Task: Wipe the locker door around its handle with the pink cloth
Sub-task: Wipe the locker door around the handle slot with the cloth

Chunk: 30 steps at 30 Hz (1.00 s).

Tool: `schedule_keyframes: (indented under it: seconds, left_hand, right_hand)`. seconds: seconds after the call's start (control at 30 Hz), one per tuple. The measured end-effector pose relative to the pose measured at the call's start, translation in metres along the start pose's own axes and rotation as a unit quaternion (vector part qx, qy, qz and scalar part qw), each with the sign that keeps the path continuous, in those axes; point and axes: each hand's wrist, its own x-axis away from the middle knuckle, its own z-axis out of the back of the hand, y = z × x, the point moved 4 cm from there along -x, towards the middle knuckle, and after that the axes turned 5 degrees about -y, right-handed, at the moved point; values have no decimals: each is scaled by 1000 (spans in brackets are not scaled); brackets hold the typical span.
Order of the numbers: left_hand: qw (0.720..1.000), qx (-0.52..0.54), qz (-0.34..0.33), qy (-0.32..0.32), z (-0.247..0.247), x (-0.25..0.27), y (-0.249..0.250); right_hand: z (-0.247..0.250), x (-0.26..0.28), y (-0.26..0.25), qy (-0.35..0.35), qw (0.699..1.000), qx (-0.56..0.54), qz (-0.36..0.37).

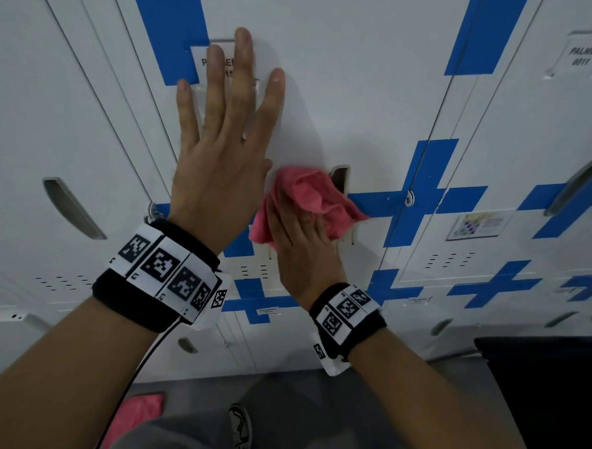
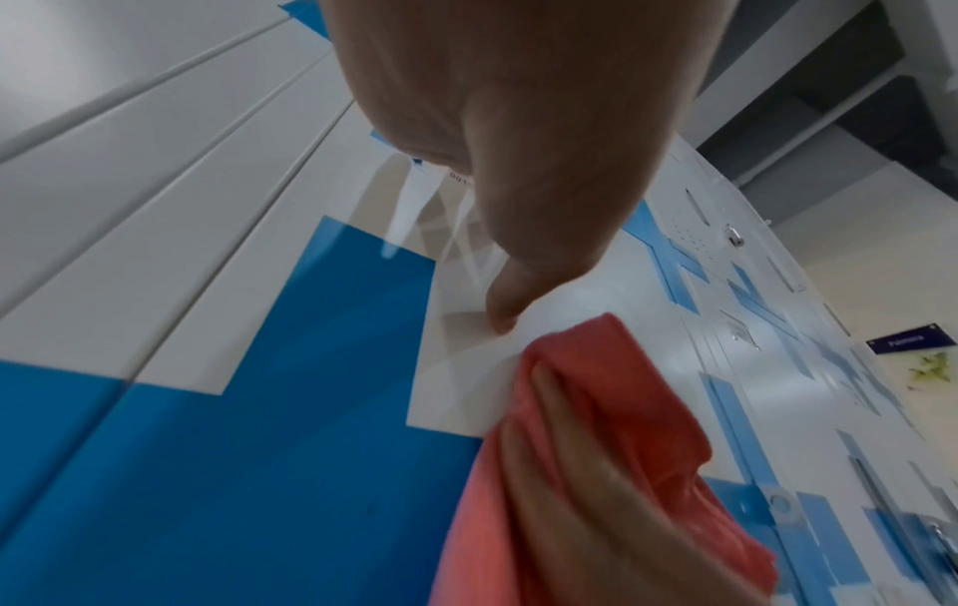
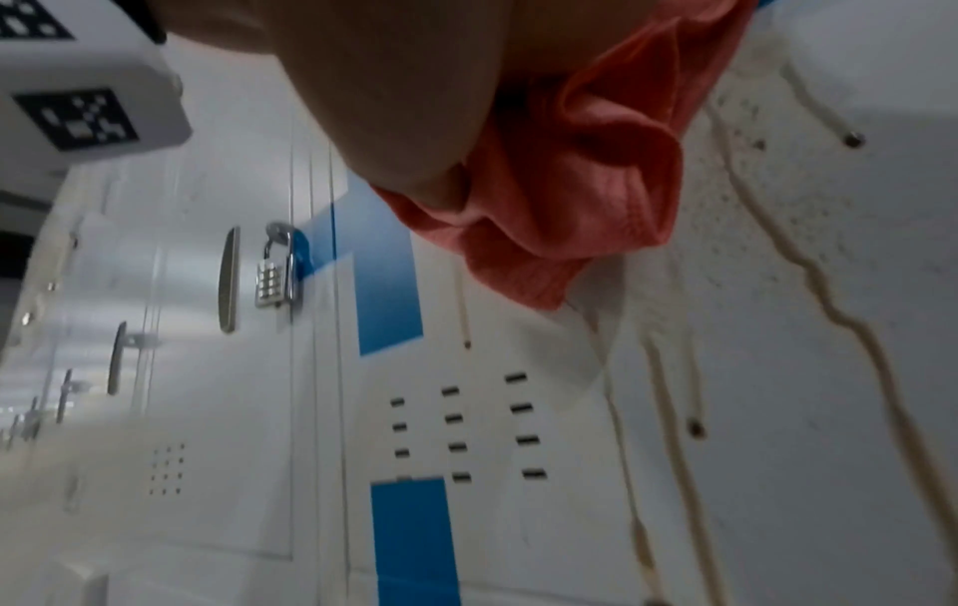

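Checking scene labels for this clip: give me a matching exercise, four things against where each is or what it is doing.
Things:
1. left hand
2. right hand
3. silver combination padlock
4. brown drip streaks

Places:
A. running down the white locker door below the cloth
B. flat over the paper name label
C. hanging at the neighbouring door's edge
D. pressing the crumpled pink cloth beside the recessed handle

Pairs: 1-B, 2-D, 3-C, 4-A.

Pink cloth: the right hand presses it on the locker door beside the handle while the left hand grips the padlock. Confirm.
Wrong: the left hand does not grip the padlock; it lies flat on the locker door, as the head view shows. The rest holds.
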Motion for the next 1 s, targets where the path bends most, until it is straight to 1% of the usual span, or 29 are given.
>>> schedule_keyframes:
  seconds: [0.1,0.13,0.2,0.27,0.3,0.37,0.43,0.57,0.63,0.73,0.83,0.93,1.0]
  left_hand:
    - [999,-17,-38,0,-7,1,3]
    - [999,-18,-50,2,-8,2,3]
    - [998,-14,-59,6,-9,2,0]
    - [998,-8,-58,6,-10,2,-1]
    - [998,-4,-57,6,-10,2,0]
    - [999,1,-54,7,-11,2,1]
    - [999,1,-52,10,-11,2,2]
    - [998,-7,-52,22,-13,1,3]
    - [998,-7,-52,21,-12,1,3]
    - [999,2,-53,13,-10,1,4]
    - [998,20,-56,-8,-3,3,8]
    - [995,50,-87,15,10,1,16]
    - [992,38,-115,22,10,-3,24]
  right_hand:
    - [-23,21,14,-84,995,31,39]
    - [-26,28,20,-102,993,39,50]
    - [-25,39,31,-110,991,60,53]
    - [-14,39,35,-92,990,93,44]
    - [-6,36,36,-70,992,102,32]
    - [15,26,40,-14,995,97,-7]
    - [27,18,43,7,996,77,-34]
    - [9,31,42,-31,999,-3,-11]
    - [-1,39,43,-45,999,-18,-6]
    - [2,40,44,-56,998,-42,2]
    - [6,50,51,-60,997,-48,22]
    - [17,56,60,-60,995,-78,13]
    - [33,55,58,-23,997,-78,4]
